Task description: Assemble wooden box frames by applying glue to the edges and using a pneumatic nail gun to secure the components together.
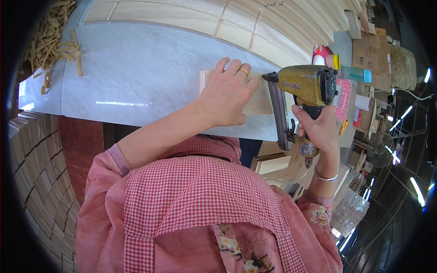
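Observation:
My left hand [227, 93], with a ring on one finger, lies over a pale wooden piece [260, 103] near the table's front edge, fingers bent over its top. How far the fingertips reach round it is partly hidden. In my right hand [321, 127] is the handle of a yellow and black pneumatic nail gun [300, 82]. Its nose is at the right end of the wooden piece, close to my left fingers; whether it touches the wood I cannot tell. The gun's long grey magazine points back toward my body.
The grey marbled table [132, 68] carries rows of pale wooden boxes or boards [173, 20] along its far side. A heap of tan strips [50, 43] hangs at the far left. Stacked wood [43, 173] stands at lower left. Beyond the gun stands a teal-capped bottle [357, 74].

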Tool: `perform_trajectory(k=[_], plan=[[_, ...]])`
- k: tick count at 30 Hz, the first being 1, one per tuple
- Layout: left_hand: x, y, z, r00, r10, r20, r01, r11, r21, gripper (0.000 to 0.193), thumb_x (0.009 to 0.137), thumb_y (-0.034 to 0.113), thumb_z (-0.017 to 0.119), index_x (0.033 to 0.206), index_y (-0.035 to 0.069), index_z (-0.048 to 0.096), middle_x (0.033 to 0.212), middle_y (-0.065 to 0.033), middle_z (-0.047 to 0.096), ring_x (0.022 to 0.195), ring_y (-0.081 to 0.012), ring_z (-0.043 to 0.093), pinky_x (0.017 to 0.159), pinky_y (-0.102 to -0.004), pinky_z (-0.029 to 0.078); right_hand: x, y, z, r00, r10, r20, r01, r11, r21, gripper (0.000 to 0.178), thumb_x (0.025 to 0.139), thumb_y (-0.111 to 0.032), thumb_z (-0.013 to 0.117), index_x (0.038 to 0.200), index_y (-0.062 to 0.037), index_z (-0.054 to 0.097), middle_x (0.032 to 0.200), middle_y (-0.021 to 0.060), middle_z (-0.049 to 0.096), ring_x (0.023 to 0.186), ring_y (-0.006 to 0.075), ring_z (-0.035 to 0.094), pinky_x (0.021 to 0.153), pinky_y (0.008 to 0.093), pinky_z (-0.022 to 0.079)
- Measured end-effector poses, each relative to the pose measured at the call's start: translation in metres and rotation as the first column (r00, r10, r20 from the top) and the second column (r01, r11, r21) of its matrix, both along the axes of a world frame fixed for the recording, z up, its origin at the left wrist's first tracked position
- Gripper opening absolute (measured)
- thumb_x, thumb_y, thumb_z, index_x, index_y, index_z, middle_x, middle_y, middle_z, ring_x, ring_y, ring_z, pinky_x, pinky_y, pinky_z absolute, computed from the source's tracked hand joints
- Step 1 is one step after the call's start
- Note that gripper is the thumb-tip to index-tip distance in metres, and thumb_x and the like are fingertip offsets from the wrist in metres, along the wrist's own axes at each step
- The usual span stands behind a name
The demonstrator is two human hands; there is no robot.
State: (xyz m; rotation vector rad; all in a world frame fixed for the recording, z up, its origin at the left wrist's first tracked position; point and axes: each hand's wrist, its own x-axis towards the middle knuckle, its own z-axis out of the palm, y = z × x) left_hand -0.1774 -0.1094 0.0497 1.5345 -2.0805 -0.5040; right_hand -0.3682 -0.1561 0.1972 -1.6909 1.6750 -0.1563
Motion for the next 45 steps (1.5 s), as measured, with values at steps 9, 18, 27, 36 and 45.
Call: perform_trajectory(k=[9, 18, 27, 36, 45], plan=[[-0.002, 0.001, 0.002, 1.000, -0.010, -0.005, 0.010, 1.000, 0.003, 0.053, 0.057, 0.031, 0.083, 0.098, 0.005, 0.063, 0.122, -0.0185, 0.057, 0.111, -0.0327, 0.048, 0.111, -0.0472, 0.030, -0.010, 0.001, -0.008, 0.992, -0.088, 0.094, 0.084, 0.995, 0.046, 0.015, 0.084, -0.008, 0.072, 0.089, 0.0040, 0.065, 0.064, 0.0046, 0.060, 0.044, 0.0101, 0.049, 0.042, 0.0235, 0.042], [0.008, 0.006, 0.005, 0.999, 0.015, -0.031, -0.015, 1.000, 0.010, 0.051, 0.061, 0.031, 0.080, 0.102, 0.005, 0.064, 0.122, -0.0198, 0.058, 0.110, -0.0340, 0.049, 0.108, -0.0432, 0.037, -0.035, 0.014, 0.003, 0.972, -0.223, 0.073, 0.234, 0.948, -0.214, 0.021, 0.088, -0.014, 0.072, 0.095, 0.0042, 0.064, 0.063, 0.0018, 0.057, 0.046, 0.0088, 0.048, 0.041, 0.0227, 0.039], [0.134, 0.079, 0.017, 0.063, 0.668, -0.741, 0.123, 0.732, 0.670, 0.050, 0.087, 0.029, 0.071, 0.129, 0.004, 0.062, 0.111, -0.0158, 0.069, 0.091, -0.0212, 0.066, 0.080, -0.0313, 0.054, -0.207, 0.025, -0.092, 0.956, -0.190, -0.223, 0.033, 0.827, -0.561, 0.038, 0.090, -0.015, 0.065, 0.122, 0.0048, 0.056, 0.092, 0.0174, 0.066, 0.073, 0.0269, 0.064, 0.069, 0.0339, 0.052], [0.206, 0.132, 0.018, 0.279, 0.831, -0.481, -0.488, 0.554, 0.674, 0.038, 0.090, 0.023, 0.066, 0.125, 0.006, 0.065, 0.112, -0.0129, 0.069, 0.091, -0.0246, 0.067, 0.078, -0.0332, 0.054, -0.270, 0.007, -0.178, 0.729, -0.399, -0.557, 0.040, 0.836, -0.547, 0.057, 0.089, -0.020, 0.065, 0.138, 0.0044, 0.051, 0.123, 0.0273, 0.064, 0.106, 0.0431, 0.064, 0.092, 0.0462, 0.051], [0.171, 0.184, 0.027, 0.654, 0.754, -0.054, -0.744, 0.629, -0.226, 0.032, 0.085, 0.013, 0.063, 0.117, 0.011, 0.064, 0.120, -0.0073, 0.064, 0.112, -0.0283, 0.060, 0.098, -0.0434, 0.046, -0.294, -0.012, -0.209, 0.772, -0.456, -0.443, 0.005, 0.701, -0.713, 0.048, 0.093, -0.020, 0.063, 0.134, 0.0032, 0.055, 0.123, 0.0226, 0.065, 0.110, 0.0411, 0.062, 0.097, 0.0448, 0.048]])
